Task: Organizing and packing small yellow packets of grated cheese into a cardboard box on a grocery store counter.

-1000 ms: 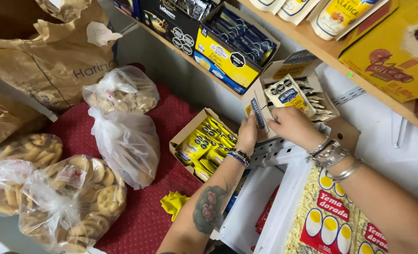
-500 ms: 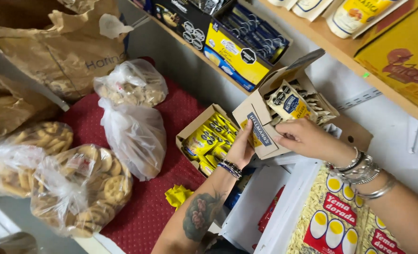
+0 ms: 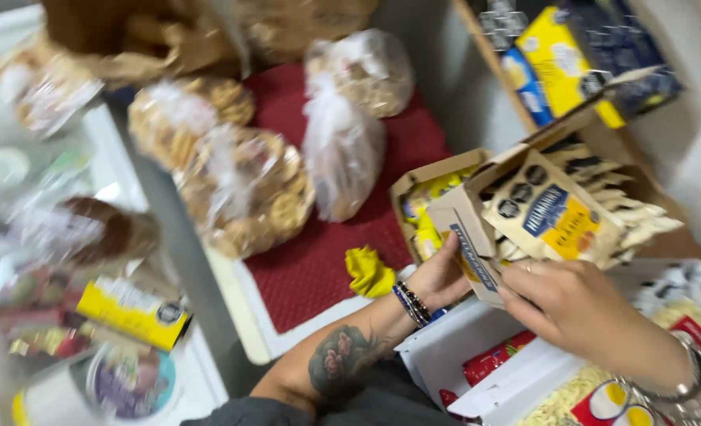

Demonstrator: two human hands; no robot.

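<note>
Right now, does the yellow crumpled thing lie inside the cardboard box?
No, the yellow crumpled thing lies on the red mat, beside the cardboard box.

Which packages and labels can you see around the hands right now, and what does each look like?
Open brown cardboard box, held by both hands: full of white sachets.
White sachet with blue and yellow label, front of that box.
Yellow packets in a second cardboard box, behind the left hand.
Yellow and blue boxes, shelf at upper right.
Yellow rectangular pack, lower left, blurred.
Red packet, below the right hand.

Blurred, perhaps jars (image 3: 129, 379), lower left
</note>
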